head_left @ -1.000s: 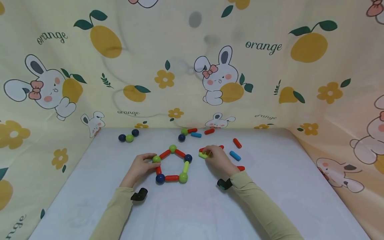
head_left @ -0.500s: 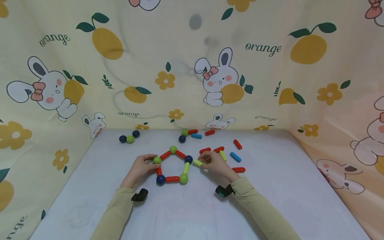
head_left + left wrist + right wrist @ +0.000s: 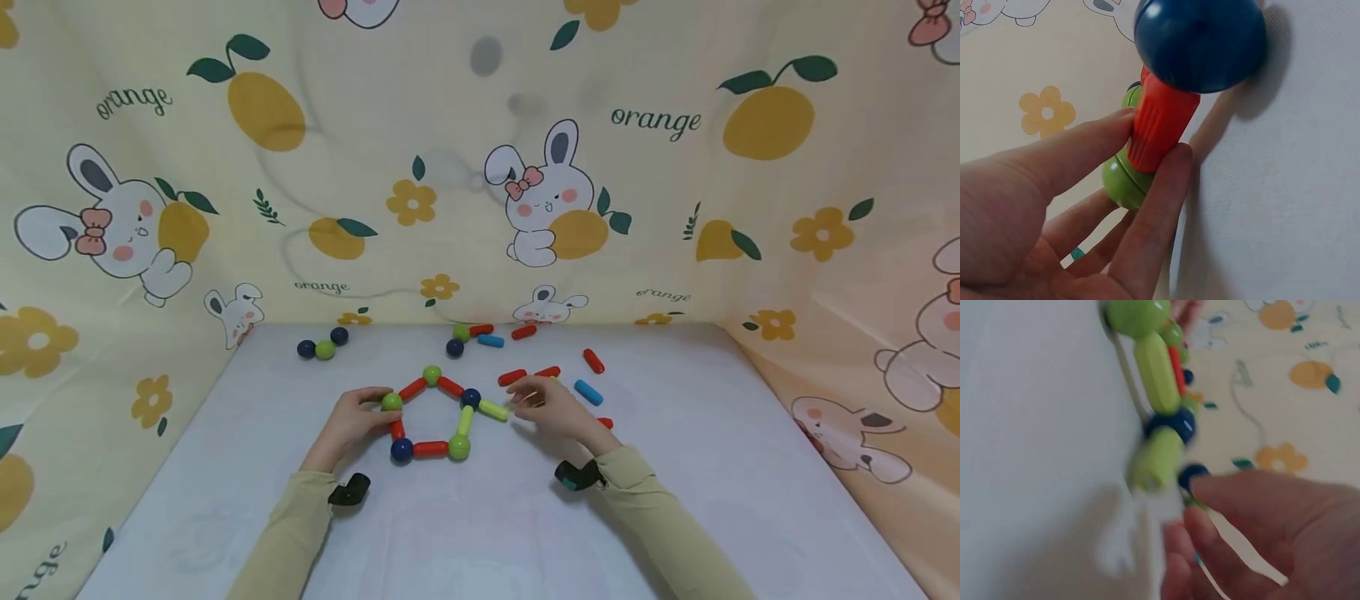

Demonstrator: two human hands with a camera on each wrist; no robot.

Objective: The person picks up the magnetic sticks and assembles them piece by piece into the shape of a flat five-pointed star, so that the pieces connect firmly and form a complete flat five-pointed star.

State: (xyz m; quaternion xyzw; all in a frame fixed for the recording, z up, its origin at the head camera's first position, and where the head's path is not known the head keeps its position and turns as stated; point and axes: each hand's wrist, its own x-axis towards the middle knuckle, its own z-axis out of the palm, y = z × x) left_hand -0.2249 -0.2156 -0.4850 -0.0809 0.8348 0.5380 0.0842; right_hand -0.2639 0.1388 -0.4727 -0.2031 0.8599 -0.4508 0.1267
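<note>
A pentagon of red rods, one lime rod (image 3: 465,421), and green and navy balls lies on the white table. My left hand (image 3: 356,423) is at its left side, pinching a red rod (image 3: 1159,125) right by the green ball (image 3: 1124,181) between thumb and finger. From the navy ball (image 3: 470,398) at the pentagon's right corner, a second lime rod (image 3: 493,410) sticks outward, attached by one end. My right hand (image 3: 555,410) hovers just beyond that rod's free end, fingers loosely bent and holding nothing. In the right wrist view the lime rod (image 3: 1159,461) stands apart from the fingertips.
Behind my right hand lie loose red rods (image 3: 513,377) and a blue rod (image 3: 588,392). Farther back are a blue rod (image 3: 491,341), a navy ball (image 3: 454,348) and a green ball (image 3: 461,332). Three balls (image 3: 324,350) sit at the back left. A printed curtain (image 3: 450,167) encloses the table.
My right hand brought the lime rod leftward to the navy corner ball, let go of it there, and drew back to the right. My left hand has stayed in place.
</note>
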